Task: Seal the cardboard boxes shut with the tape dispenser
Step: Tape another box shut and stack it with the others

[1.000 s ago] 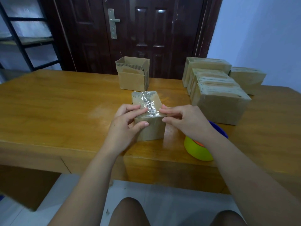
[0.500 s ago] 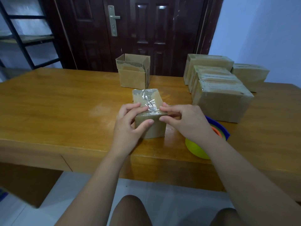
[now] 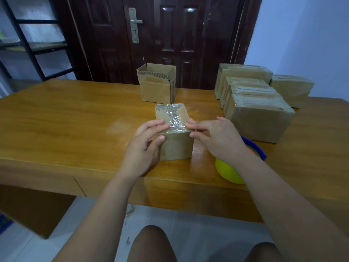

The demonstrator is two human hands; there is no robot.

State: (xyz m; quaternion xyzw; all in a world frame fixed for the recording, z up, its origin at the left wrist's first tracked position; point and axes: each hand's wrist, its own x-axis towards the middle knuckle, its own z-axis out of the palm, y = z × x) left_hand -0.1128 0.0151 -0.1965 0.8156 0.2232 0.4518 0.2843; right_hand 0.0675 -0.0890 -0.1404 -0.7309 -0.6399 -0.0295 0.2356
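Near the front edge of the surface (image 3: 75,129), your left hand (image 3: 143,148) grips the taped box (image 3: 176,146), thumb on its front; your right hand (image 3: 217,137) pinches its top right edge. One tape dispenser (image 3: 226,171) sits half hidden behind your right wrist. Toward the far edge stands one open box (image 3: 156,89); toward the far right corner, five closed boxes (image 3: 258,120)

One head-worn camera looks forward and down, close over the left hand (image 3: 143,148) and right hand (image 3: 217,140) at the table (image 3: 66,125), facing the door (image 3: 179,44).
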